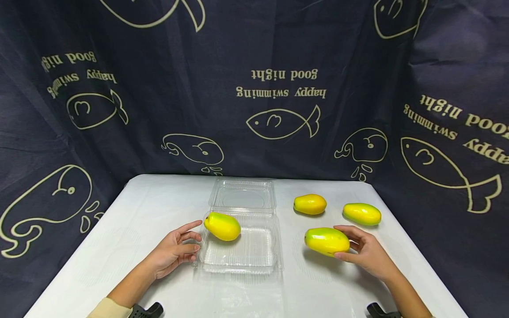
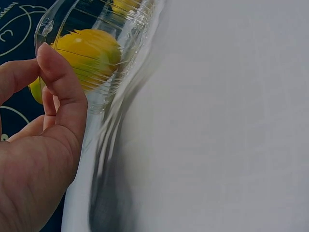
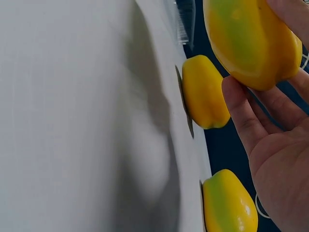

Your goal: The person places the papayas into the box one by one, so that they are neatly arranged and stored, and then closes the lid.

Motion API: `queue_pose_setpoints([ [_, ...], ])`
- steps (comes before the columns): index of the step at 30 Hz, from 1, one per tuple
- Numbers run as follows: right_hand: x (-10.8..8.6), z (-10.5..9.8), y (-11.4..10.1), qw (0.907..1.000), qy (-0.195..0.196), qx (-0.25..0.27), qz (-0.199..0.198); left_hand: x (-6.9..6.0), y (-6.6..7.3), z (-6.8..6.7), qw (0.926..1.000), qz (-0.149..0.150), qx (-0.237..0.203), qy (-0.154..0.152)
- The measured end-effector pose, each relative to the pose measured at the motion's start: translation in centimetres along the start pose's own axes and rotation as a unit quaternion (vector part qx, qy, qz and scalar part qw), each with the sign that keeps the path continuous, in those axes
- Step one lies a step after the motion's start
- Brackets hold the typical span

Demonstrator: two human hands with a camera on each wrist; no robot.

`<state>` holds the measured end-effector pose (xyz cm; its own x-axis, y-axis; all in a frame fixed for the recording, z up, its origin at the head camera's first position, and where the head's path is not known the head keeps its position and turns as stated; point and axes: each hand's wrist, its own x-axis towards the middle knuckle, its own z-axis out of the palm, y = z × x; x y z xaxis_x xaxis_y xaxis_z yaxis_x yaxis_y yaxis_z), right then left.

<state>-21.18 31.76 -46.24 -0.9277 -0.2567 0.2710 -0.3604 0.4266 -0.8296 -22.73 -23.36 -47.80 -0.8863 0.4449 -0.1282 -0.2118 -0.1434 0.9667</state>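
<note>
A clear plastic clamshell box (image 1: 256, 265) lies with its lid (image 1: 242, 194) folded back. One yellow-green papaya (image 1: 223, 227) is in its base, toward the left side. At the left rim of the box is my left hand (image 1: 175, 251); in the left wrist view its thumb and a finger pinch the rim, with the index finger stretched toward the papaya's stem end. My right hand (image 1: 367, 251) grips another papaya (image 1: 326, 241) between thumb and fingers, above the table to the right of the box. In the right wrist view, this papaya (image 3: 251, 43) is partly cut off.
Two more papayas, one yellower (image 1: 310, 204) and one greener (image 1: 362, 214), lie on the white table (image 1: 131, 221) at the back right. A dark curtain (image 1: 278, 57) with fish drawings hangs behind and along the sides.
</note>
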Motion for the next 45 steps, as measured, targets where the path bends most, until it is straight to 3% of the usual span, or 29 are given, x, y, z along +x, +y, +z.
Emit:
queue_pose_setpoints([
  [19,0.5,1.2,-0.2,0.9983,-0.006,0.040,-0.042,0.0,0.1,0.0,1.0000,-0.003,0.004,0.001],
  [45,1.3,2.7,-0.8,0.9971,-0.021,0.064,-0.037,-0.1,0.3,0.1,0.9999,-0.009,0.005,0.000],
])
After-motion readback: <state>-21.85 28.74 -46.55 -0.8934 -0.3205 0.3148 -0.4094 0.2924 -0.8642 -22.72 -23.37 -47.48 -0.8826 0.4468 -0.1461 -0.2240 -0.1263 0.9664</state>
